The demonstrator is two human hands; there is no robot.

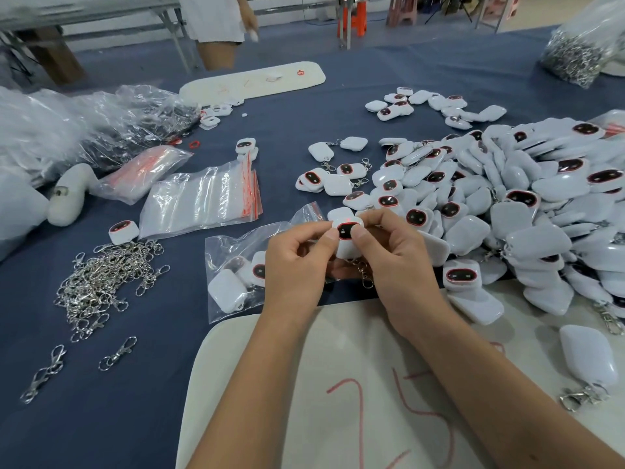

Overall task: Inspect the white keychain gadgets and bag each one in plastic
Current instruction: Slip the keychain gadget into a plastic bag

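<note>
Both hands hold one white keychain gadget (345, 235) above the blue table, its dark red-rimmed screen lit and facing me. My left hand (297, 269) pinches its left side and my right hand (392, 262) its right side, thumbs at the screen. Its metal clasp (365, 272) hangs below between my palms. A clear plastic bag (236, 265) holding a few gadgets lies under and left of my left hand. A large heap of loose gadgets (507, 204) fills the right side.
A stack of red-striped zip bags (203, 201) lies centre left, with a pile of metal clasps (101, 279) in front of it. A white board (338, 384) marked in red sits under my forearms. A person (216, 25) stands at the far edge.
</note>
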